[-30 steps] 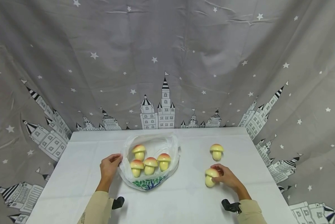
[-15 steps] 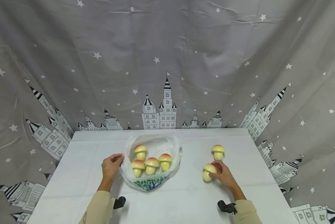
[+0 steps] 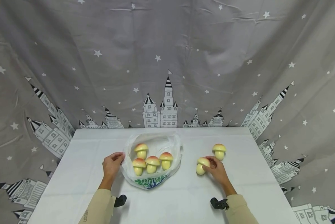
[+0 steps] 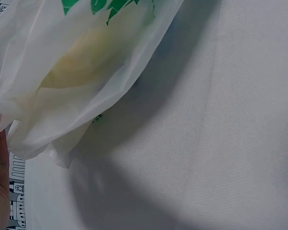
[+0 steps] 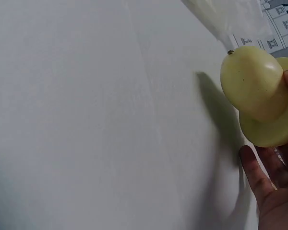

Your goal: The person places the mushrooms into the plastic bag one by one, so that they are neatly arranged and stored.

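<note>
A white plastic bag (image 3: 171,166) with a green and blue tree print lies with its mouth spread, and several toy mushrooms (image 3: 152,164) with yellow stems and reddish caps are inside. At the bag's left rim, my left hand (image 3: 111,165) pinches the plastic; in the left wrist view only part of this hand shows at the edge. My right hand (image 3: 217,171) grips another toy mushroom (image 3: 202,165) to the right of the bag. The right wrist view shows this mushroom (image 5: 252,81) raised off the cloth, thumb on one side. One more mushroom (image 3: 219,151) stands behind my right hand.
The white-covered table (image 3: 170,205) ends at the back against a grey curtain (image 3: 167,37) printed with castles and stars. Black camera mounts (image 3: 219,203) stick out from both wrists.
My right hand has carried its mushroom left and slightly away from me, towards the bag. My left hand has kept its hold on the rim. The head view has shifted slightly.
</note>
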### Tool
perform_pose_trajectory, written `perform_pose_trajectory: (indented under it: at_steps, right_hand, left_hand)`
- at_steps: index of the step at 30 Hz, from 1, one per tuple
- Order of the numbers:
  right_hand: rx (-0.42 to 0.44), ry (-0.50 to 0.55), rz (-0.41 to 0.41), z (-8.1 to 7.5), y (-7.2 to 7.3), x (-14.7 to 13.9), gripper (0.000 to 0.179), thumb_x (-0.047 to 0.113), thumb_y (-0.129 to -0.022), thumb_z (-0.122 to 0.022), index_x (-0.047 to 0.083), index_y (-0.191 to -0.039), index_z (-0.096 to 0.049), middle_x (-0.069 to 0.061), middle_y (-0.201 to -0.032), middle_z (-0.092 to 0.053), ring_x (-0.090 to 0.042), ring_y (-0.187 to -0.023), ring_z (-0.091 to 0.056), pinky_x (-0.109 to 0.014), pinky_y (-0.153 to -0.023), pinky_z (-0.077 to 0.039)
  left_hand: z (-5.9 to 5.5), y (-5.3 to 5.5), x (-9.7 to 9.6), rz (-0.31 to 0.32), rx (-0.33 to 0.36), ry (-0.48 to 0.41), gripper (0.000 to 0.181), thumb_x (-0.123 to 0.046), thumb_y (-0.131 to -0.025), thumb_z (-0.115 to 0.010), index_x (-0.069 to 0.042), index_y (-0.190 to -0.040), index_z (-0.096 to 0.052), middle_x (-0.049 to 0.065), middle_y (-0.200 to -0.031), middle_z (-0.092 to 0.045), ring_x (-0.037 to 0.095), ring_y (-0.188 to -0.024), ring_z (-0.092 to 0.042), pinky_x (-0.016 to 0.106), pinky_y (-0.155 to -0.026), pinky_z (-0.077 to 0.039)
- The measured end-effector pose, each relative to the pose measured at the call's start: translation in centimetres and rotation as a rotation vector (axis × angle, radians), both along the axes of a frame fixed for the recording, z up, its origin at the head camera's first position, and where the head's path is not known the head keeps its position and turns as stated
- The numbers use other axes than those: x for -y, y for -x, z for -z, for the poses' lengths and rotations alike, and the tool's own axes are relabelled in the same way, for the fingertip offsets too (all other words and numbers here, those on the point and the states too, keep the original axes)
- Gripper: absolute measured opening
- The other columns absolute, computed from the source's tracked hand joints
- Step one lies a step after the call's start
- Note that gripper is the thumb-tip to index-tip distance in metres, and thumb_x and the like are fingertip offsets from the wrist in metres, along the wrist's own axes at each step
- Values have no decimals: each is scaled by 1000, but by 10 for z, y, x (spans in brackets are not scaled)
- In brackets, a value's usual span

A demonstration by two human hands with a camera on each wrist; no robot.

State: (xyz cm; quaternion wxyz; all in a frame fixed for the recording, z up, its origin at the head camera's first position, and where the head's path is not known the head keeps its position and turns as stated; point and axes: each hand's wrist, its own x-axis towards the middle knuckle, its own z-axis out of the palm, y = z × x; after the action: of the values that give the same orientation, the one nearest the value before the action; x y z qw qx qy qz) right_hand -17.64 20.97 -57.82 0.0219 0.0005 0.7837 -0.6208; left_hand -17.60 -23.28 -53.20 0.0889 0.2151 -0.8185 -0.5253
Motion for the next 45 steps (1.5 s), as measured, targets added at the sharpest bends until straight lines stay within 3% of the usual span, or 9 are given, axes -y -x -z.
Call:
perform_pose_trajectory:
  at_steps: [9,24,35,45]
  right_hand:
    - [-25,16,-9,-11,7,17,48,2,-83,-74,-8,-126,-55,-24,-125,-58,-30,-112,-57,-18,-85,-48]
    - [-74,17,15,-19,27,49,47,4,-80,-76,-3,-123,-60,-19,-126,-60,-33,-112,-59,-25,-83,-52]
    - [-133,-60,-36,-31,39,64,47,8,-85,-71,-1,-130,-56,-18,-130,-58,-33,-117,-54,-42,-97,-46]
    - [-178,-54,-82,-41,50,78,48,7,-87,-70,-5,-130,-54,-21,-129,-57,-36,-117,-54,-41,-99,-46]
  left_hand:
    - [0,-1,-1,-1,6,-17,25,-15,-91,-66,5,-106,-69,13,-91,-70,-1,-66,-56,11,-59,-46]
    - [2,-2,1,-4,11,-10,25,-15,-91,-66,4,-105,-70,13,-90,-70,0,-67,-56,11,-60,-46]
    - [1,-1,2,2,11,-19,25,-16,-91,-66,4,-107,-69,13,-92,-70,0,-68,-56,11,-61,-46]
    - [0,-1,2,5,16,-14,25,-15,-91,-65,4,-107,-69,13,-91,-69,1,-68,-56,11,-60,-46]
